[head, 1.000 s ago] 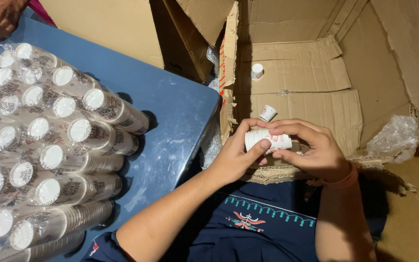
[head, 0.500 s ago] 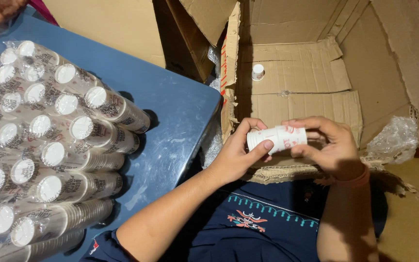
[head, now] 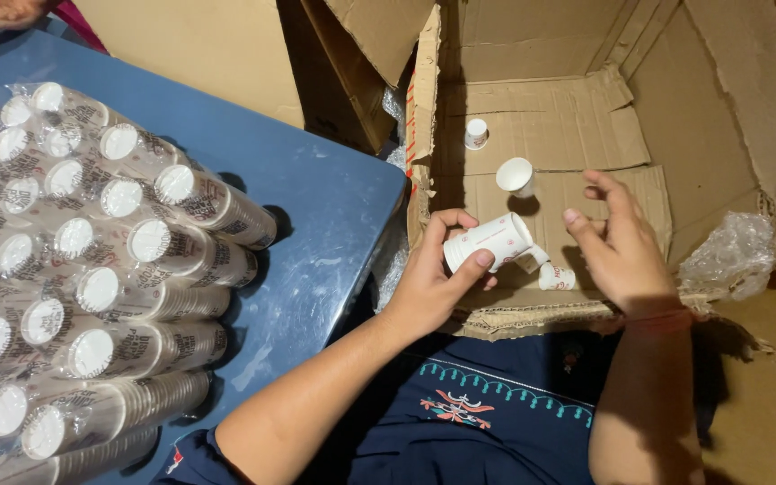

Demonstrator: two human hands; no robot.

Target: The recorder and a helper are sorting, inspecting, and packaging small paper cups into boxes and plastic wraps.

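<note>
Left hand (head: 428,283): fingers curled round a short stack of white paper cups (head: 489,242), thumb pressed along the near side, the stack lying sideways with its base toward the table and its mouth toward the right. Held above the near flap of the open cardboard box (head: 550,117). Right hand (head: 621,251): fingers spread and slightly bent, gripping nothing, hovering just right of the stack's mouth and apart from it.

Below and between the hands, a single small white cup (head: 556,277) on the box floor, just beside the right hand's thumb side; touching the stack or merely behind it, hard to tell from this angle. Farther in, another loose cup (head: 515,176) tipped with its open mouth showing, and a third, smaller-looking cup (head: 476,134) near the back wall. Crumpled clear plastic wrap (head: 731,256) at the box's right edge, near the right wrist.

To the left, a blue table (head: 316,207) bearing rows of plastic-sleeved cup stacks (head: 127,260) laid on their sides, white bases facing up toward the camera. Below the forearms, dark blue embroidered clothing (head: 487,404).
</note>
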